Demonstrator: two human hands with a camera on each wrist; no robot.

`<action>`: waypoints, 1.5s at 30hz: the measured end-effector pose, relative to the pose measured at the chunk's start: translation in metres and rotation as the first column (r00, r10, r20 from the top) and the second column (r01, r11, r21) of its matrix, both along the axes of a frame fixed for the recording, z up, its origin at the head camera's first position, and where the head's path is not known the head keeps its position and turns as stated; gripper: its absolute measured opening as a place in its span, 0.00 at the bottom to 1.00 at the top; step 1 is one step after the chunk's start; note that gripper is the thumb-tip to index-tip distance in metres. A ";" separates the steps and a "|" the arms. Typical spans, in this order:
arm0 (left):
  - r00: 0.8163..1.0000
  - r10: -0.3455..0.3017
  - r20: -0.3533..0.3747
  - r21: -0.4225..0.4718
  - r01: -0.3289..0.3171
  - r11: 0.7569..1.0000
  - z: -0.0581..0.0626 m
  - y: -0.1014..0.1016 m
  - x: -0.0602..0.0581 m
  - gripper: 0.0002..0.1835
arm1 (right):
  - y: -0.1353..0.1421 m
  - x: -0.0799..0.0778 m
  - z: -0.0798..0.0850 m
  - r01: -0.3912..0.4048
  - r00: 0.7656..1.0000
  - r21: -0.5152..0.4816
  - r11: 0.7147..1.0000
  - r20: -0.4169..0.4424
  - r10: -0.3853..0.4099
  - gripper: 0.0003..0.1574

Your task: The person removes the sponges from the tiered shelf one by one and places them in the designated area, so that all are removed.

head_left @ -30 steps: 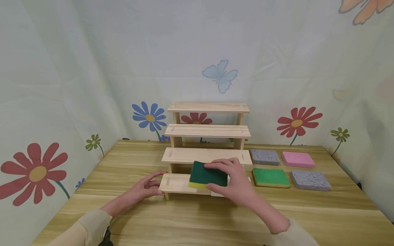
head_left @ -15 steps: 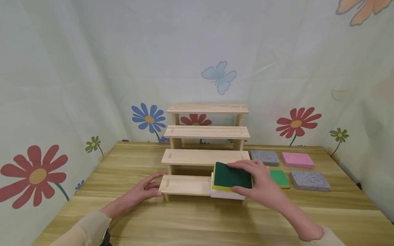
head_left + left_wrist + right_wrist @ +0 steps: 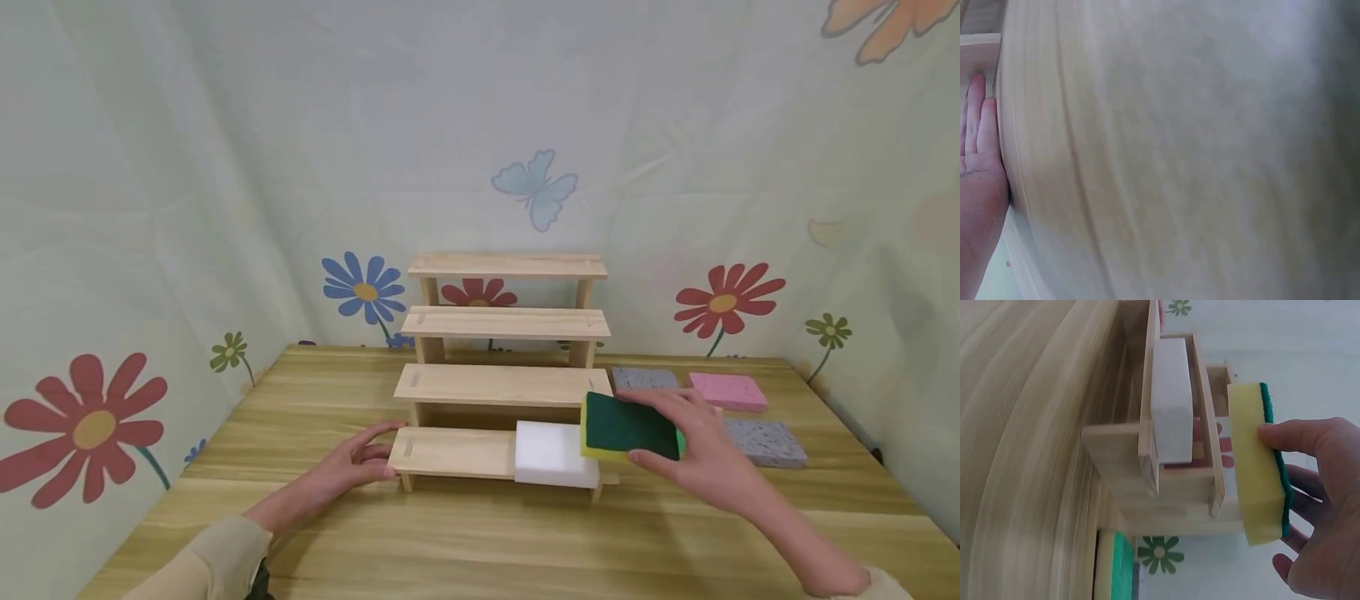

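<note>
My right hand [image 3: 697, 450] pinches a yellow sponge with a dark green scouring pad [image 3: 630, 425], fingers on the pad side and thumb at the yellow foam. In the head view the sponge hangs right of a white sponge [image 3: 551, 454], partly overlapping it. That white block lies on the right part of the lowest step of a wooden tiered stand [image 3: 457, 452]. My left hand [image 3: 352, 458] rests against the left end of this step, thumb near the front corner; the left wrist view shows straight fingers [image 3: 975, 125] along the wood.
On the table to the right lie a pink sponge [image 3: 727, 390] and two grey speckled sponges, one at the back [image 3: 643, 377] and one in front [image 3: 767, 442]. Behind my right hand, a bright green scouring sponge [image 3: 1121, 569] is mostly hidden. Printed cloth [image 3: 450, 125] hangs behind.
My right hand has carried the green and yellow sponge rightward, from over the middle of the lowest step, across the white sponge, to beyond its right end. The left hand has stayed put.
</note>
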State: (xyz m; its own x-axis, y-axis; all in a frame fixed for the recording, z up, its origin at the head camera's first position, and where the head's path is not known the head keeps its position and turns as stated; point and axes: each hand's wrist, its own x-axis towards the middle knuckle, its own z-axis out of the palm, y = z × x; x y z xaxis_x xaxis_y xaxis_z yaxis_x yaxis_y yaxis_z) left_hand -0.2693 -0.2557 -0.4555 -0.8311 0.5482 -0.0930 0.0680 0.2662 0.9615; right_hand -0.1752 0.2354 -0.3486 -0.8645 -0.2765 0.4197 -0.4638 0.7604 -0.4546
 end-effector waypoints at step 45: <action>1.000 0.026 -0.002 -0.030 -0.026 0.999 0.000 0.001 0.001 0.38 | 0.064 -0.003 -0.050 0.037 0.971 0.168 0.985 0.228 -0.076 0.41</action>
State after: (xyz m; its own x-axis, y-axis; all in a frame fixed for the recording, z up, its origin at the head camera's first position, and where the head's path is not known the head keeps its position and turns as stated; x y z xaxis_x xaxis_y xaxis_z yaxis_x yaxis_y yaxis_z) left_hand -0.2679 -0.2551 -0.4554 -0.8453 0.5232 -0.1082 0.0617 0.2968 0.9529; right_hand -0.1778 0.2999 -0.3990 -0.9492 -0.2718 0.1587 -0.3139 0.8543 -0.4142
